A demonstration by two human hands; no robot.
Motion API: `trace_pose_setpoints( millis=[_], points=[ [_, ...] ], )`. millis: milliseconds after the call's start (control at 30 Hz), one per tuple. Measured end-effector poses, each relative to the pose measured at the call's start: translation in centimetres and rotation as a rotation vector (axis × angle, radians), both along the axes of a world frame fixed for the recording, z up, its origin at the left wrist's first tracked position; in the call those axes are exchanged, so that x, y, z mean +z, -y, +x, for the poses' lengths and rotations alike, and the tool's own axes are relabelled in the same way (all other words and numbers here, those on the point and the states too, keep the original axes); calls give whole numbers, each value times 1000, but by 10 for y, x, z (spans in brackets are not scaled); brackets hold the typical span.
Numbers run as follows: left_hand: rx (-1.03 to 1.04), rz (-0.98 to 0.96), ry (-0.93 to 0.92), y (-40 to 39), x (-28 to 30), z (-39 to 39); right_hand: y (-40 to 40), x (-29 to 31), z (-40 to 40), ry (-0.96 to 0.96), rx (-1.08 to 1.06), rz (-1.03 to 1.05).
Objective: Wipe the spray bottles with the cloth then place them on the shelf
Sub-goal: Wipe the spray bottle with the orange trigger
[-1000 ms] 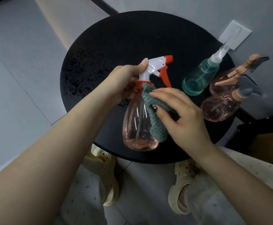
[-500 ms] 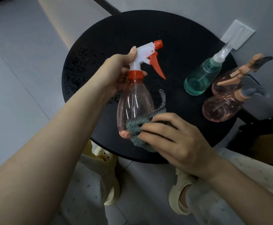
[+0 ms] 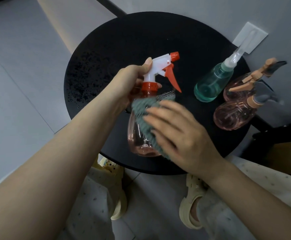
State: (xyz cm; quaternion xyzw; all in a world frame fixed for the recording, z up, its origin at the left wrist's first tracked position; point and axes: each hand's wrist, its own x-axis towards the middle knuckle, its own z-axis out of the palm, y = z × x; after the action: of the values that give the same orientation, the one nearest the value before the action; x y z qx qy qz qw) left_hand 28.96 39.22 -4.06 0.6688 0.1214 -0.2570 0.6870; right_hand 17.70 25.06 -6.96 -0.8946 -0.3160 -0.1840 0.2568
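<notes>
The left hand [image 3: 132, 80] keeps a closed grip around the neck of the pink spray bottle [image 3: 139, 132], just below its white and red trigger head [image 3: 162, 66], and holds it in the air above the round black desk [image 3: 106, 49]. Below that grip, the right hand [image 3: 181, 134] presses the grey-green cloth [image 3: 144, 116] flat against the bottle's side, fingers curled over the fabric, so it is gripping the cloth. Beyond the right hand, three more bottles stand close together on the desk: a teal bottle [image 3: 210, 84] and two pink ones [image 3: 231, 115], which look unwiped. No shelf is in view. The neck hold is narrow, so hard rubbing could twist the bottle loose, or a finger could squeeze the trigger. A wide wipe stroke could also knock the crowded bottles over.
</notes>
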Motion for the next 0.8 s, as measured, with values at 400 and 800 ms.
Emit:
trace_pose_setpoints(
  millis=[400, 800],
  points=[
    [-34, 63, 11, 3, -5, 0, 0, -3, 3, -125, 96, 53],
    [14, 0, -23, -1, 2, 1, 4, -4, -4, -175, -12, 220]
  ],
)
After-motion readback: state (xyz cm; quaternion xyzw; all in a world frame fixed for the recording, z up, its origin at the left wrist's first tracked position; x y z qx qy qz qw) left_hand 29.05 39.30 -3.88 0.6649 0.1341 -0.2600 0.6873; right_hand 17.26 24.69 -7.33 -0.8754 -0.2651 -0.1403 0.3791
